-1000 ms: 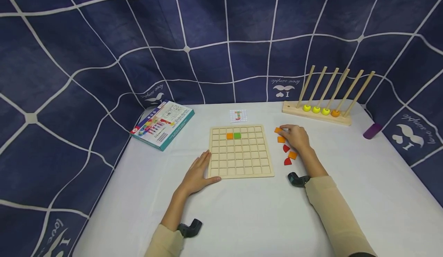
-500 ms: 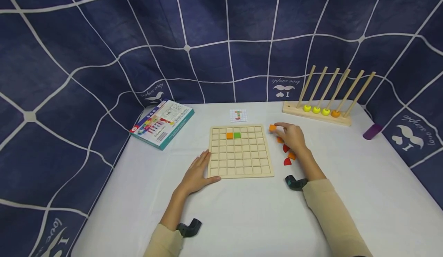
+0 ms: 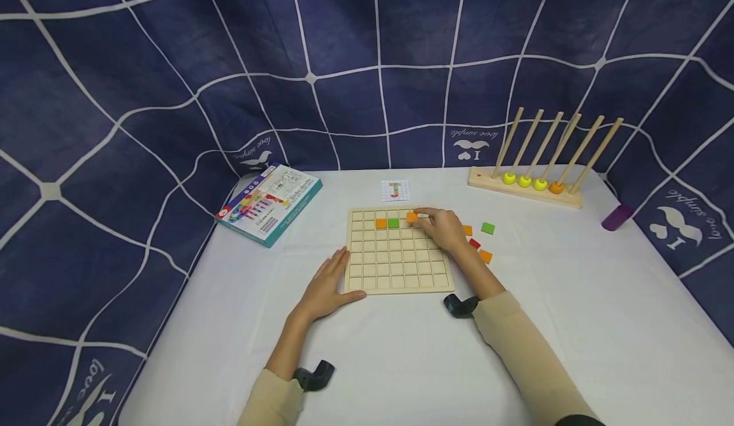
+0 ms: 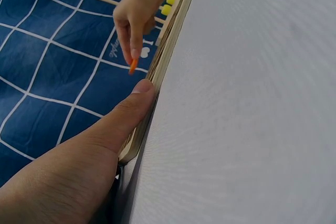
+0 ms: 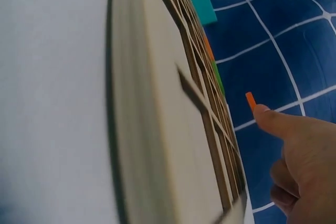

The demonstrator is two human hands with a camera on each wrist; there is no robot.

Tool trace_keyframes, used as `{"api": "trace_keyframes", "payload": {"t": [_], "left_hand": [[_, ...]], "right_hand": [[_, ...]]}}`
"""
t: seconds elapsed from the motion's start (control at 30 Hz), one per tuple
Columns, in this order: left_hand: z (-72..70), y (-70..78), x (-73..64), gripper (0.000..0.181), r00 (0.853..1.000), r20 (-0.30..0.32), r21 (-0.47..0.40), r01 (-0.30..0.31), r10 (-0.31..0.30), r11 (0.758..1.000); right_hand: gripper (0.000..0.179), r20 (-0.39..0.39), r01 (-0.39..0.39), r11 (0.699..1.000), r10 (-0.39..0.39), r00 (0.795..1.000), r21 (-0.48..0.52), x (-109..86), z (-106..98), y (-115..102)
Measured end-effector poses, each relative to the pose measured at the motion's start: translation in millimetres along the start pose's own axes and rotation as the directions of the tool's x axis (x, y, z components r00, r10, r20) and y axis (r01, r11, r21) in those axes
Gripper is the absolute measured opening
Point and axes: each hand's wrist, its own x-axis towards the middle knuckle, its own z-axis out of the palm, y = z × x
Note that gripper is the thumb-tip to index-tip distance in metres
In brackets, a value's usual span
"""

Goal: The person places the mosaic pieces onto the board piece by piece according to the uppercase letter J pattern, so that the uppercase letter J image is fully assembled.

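A square wooden grid board (image 3: 401, 265) lies on the white table. One orange square tile (image 3: 381, 223) and one green square tile (image 3: 393, 223) sit side by side in its upper cells. My right hand (image 3: 447, 228) pinches another orange tile (image 3: 411, 217) between thumb and fingers, held above the board's upper right part; in the right wrist view this tile (image 5: 251, 99) is seen on edge. At the board's left edge rests my left hand (image 3: 327, 291), fingers straight along the side and thumb (image 4: 126, 114) against the near corner.
Right of the board lie loose tiles: orange (image 3: 485, 256), red (image 3: 474, 243) and green (image 3: 488, 228). A pattern card (image 3: 395, 190) lies behind the board. A peg stand (image 3: 524, 190) with beads, a purple cylinder (image 3: 617, 218) and a boxed set (image 3: 269, 206) stand farther out.
My right hand has picked an orange tile from the loose ones and carried it left over the board. A green tile is now uncovered. The left hand stays put.
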Motion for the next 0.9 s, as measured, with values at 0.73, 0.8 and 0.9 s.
{"api": "trace_keyframes", "payload": {"t": [0.73, 0.8, 0.9], "left_hand": [[-1.2, -0.7, 0.8, 0.105, 1.0, -0.004, -0.002, 0.006, -0.006, 1.0], [-0.5, -0.3, 0.5, 0.105, 1.0, -0.003, -0.01, 0.0, 0.0, 1.0], [-0.2, 0.2, -0.3, 0.105, 1.0, -0.003, -0.009, -0.001, 0.001, 1.0]], "right_hand": [[0.035, 0.048, 0.008, 0.999, -0.006, 0.999, -0.042, 5.6, 19, 1], [0.038, 0.052, 0.001, 0.999, 0.001, 0.999, -0.034, 2.9, 16, 2], [0.037, 0.039, 0.0, 1.0, 0.0, 0.999, -0.009, -1.6, 10, 5]]}}
